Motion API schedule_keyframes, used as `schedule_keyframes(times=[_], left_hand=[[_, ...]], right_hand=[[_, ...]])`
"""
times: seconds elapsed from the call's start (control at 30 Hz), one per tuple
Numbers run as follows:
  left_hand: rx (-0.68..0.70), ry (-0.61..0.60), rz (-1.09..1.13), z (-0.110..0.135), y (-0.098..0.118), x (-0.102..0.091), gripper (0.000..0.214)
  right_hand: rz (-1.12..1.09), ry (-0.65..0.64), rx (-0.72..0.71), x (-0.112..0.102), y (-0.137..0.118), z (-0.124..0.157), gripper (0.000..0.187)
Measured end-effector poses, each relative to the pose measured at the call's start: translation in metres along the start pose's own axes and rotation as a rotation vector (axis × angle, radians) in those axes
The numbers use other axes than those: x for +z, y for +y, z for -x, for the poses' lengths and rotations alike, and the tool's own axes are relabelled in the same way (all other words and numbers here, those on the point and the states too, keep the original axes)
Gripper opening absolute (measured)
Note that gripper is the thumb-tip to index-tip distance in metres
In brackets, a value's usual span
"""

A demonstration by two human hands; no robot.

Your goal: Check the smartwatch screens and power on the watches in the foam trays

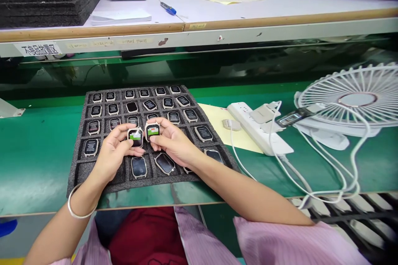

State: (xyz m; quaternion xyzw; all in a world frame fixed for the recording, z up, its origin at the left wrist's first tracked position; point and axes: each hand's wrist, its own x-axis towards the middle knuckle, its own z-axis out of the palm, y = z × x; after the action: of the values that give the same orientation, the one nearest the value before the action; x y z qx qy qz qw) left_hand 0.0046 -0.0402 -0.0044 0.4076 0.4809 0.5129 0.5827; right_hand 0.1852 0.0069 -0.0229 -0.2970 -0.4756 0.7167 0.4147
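Note:
My left hand (113,149) is closed on a smartwatch case (135,137) without a strap, its screen lit green and white, the thumb at its edge. Close beside it, my right hand (171,140) grips a second smartwatch (152,131) with a similar lit screen, thumb over its lower part. Both are held above a dark grey foam tray (80,174) with square compartments. Many compartments hold more watch cases; several show white text on black, such as the watch (91,147) at the left. Dark-screened watches (139,167) lie in the front row, some partly hidden by my right arm.
Right of the tray, a white power strip (261,128) and a small charger (231,124) sit near yellow paper (214,121). White cables (348,174) loop around a fan (357,98). Above the green bench (37,153) runs a shelf (217,12) with a blue pen (168,8).

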Motion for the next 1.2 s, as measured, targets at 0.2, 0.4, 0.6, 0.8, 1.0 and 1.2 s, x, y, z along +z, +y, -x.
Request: schedule_keyframes(times=[0.2, 0.4, 0.6, 0.8, 1.0, 1.2], left_hand=[[0.023, 0.020, 0.006, -0.001, -0.001, 0.000, 0.041], [-0.008, 0.020, 0.020, -0.001, 0.000, 0.000, 0.050], [-0.010, -0.009, 0.092, -0.003, -0.001, -0.004, 0.062], [0.095, -0.020, 0.112, -0.009, 0.030, -0.004, 0.068], [0.395, -0.058, 0.086, -0.026, 0.102, 0.007, 0.069], [0.669, -0.091, 0.054, -0.042, 0.159, 0.015, 0.072]], right_hand=[[0.004, 0.009, 0.005, 0.002, 0.001, 0.001, 0.042], [-0.024, -0.005, 0.028, 0.002, 0.000, 0.002, 0.043], [-0.068, -0.053, 0.053, 0.000, -0.003, -0.001, 0.048], [-0.065, -0.136, 0.008, 0.009, -0.034, -0.022, 0.036], [0.005, -0.200, -0.215, 0.035, -0.109, -0.056, 0.017], [0.092, -0.246, -0.410, 0.061, -0.175, -0.069, 0.020]])
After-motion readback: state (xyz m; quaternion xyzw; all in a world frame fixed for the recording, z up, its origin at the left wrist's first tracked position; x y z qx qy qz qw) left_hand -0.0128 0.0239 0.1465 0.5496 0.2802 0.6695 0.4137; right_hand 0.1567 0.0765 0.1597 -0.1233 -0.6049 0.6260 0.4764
